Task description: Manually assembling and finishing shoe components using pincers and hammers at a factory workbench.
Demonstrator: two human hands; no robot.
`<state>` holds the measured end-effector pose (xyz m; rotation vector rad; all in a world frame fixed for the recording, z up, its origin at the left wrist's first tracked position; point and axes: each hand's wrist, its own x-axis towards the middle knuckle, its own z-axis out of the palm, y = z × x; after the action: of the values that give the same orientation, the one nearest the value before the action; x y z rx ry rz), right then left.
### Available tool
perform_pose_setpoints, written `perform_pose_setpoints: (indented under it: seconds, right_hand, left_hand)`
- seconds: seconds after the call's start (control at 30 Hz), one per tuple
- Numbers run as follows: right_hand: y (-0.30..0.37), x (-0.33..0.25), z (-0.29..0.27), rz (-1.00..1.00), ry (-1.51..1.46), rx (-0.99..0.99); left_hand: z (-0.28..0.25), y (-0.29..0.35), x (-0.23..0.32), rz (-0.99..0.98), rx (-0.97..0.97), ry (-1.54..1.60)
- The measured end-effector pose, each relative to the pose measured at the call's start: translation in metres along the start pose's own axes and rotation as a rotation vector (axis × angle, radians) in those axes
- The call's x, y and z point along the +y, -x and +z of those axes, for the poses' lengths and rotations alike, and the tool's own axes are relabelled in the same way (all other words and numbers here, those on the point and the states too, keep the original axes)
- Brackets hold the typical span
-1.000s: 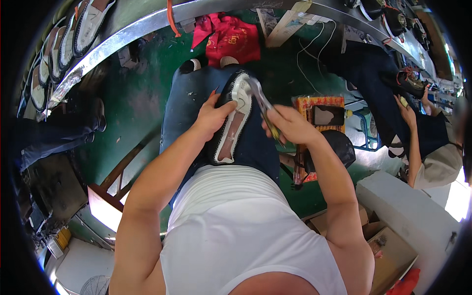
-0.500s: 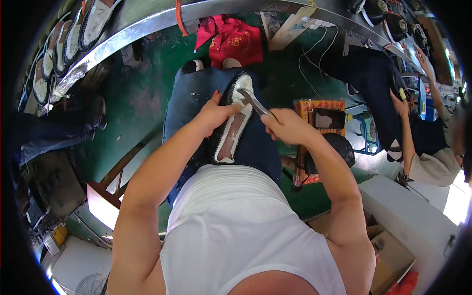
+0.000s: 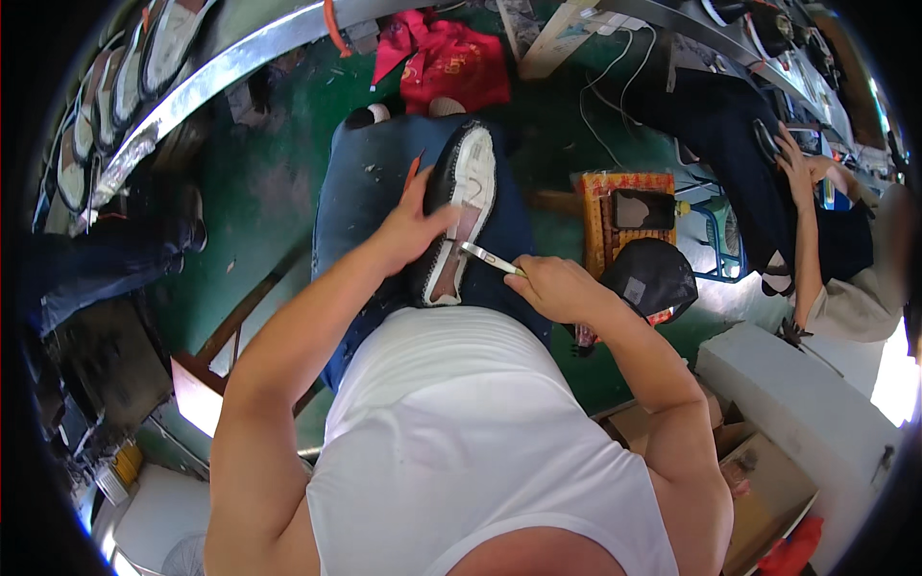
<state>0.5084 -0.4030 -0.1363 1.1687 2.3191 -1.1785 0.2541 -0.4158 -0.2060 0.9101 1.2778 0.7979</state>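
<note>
Across my lap lies a black shoe upper (image 3: 473, 173), bottom side up, its toe pointing away from me. White material covers the toe area and rims a brown inner sole, with stitching along the edge. My left hand (image 3: 415, 228) grips its left side, the thumb laid over the middle. A thin orange-red pointed stick (image 3: 415, 165) pokes up from between the left fingers. In my right hand (image 3: 562, 288) are metal pincers (image 3: 492, 257), closed round the handles. Their head touches or hovers just over the right edge of the shoe, near its middle; I cannot tell which.
A metal-edged bench (image 3: 250, 60) curves across the far side, with several shoes at its left end. A red garment (image 3: 456, 72) lies on the green floor beyond my knees. To the right are a black cap (image 3: 653, 278), an orange-patterned seat (image 3: 597, 226) and a seated co-worker (image 3: 845, 288).
The pincers have moved from the toe area toward me, down to the shoe's middle. My left hand's thumb has shifted nearer the middle too. The co-worker's hands have come together.
</note>
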Motion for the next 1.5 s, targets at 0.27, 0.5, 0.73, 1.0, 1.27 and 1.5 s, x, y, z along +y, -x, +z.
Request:
perform_pose_setpoints:
  seconds: [0.27, 0.5, 0.73, 1.0, 1.27, 1.5]
  right_hand:
    - [-0.005, 0.003, -0.041, -0.001, -0.316, -0.086]
    - [-0.079, 0.005, -0.031, 0.052, -0.247, 0.228]
    - [-0.044, -0.009, -0.011, -0.025, -0.102, 0.188]
    - [-0.02, -0.028, -0.008, -0.036, 0.061, -0.03]
    - [-0.036, -0.015, -0.075, 0.045, -0.431, 0.386]
    - [-0.092, -0.02, -0.196, 0.004, 0.226, 0.837]
  left_hand:
    - [0.005, 0.024, -0.034, 0.093, 0.089, 0.055]
    - [0.021, 0.021, -0.033, 0.145, 0.253, -0.198]
    - [-0.009, 0.05, -0.051, 0.198, -0.003, -0.267]
    - [-0.011, 0.053, -0.025, 0.006, -0.107, -0.225]
    - [0.01, 0.0, 0.047, -0.121, 0.192, -0.791]
    - [-0.037, 0.044, 0.054, 0.083, -0.271, 0.963]
